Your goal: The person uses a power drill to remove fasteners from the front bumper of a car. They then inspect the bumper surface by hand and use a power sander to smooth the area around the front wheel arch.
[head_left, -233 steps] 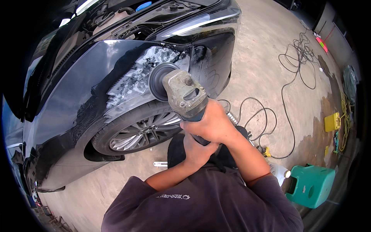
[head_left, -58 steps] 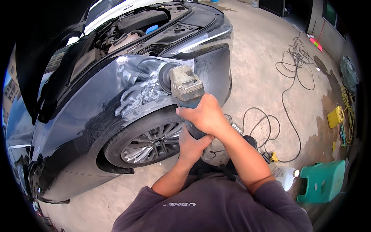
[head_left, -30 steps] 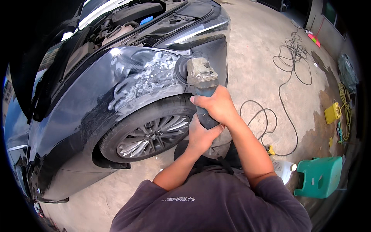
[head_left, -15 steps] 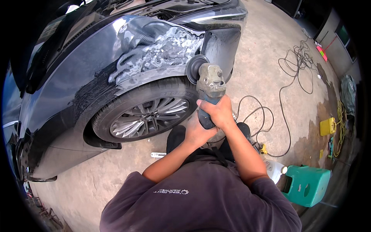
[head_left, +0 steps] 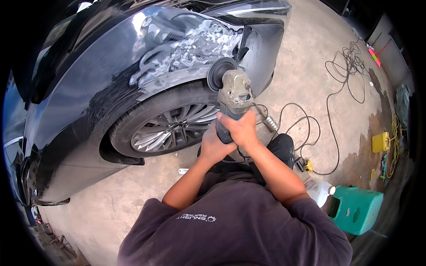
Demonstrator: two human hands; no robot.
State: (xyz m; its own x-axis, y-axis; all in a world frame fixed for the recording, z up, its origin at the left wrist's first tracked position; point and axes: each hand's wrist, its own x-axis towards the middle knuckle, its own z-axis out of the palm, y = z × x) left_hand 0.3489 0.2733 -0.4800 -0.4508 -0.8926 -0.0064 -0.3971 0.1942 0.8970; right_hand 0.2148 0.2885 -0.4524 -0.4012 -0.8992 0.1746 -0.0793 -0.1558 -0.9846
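Observation:
Both my hands grip an angle grinder [head_left: 236,95] with a worn grey gear head and a dark body. My left hand [head_left: 214,145] wraps the rear of the body, and my right hand [head_left: 242,128] closes around it just ahead. The round dark disc [head_left: 220,74] is at the lip of the wheel arch on a dark car's front fender [head_left: 106,66]; whether it touches I cannot tell. Above the arch the fender has a sanded patch [head_left: 191,51], mottled white, silver and grey. Below it sits the tyre [head_left: 128,128] with its silver multi-spoke wheel [head_left: 173,128].
Black cable [head_left: 328,115] loops over the concrete floor at right. Beside my right arm stand a white plastic jug [head_left: 317,190] and a green plastic stool [head_left: 361,210]. Farther right are a yellow container [head_left: 380,142] and a coiled yellow hose [head_left: 392,150]. The car's bumper [head_left: 262,53] lies beyond the disc.
The grinder, held in both hands, has shifted left along the wheel arch, away from the bumper. My view has moved slightly, so the car appears farther right and higher.

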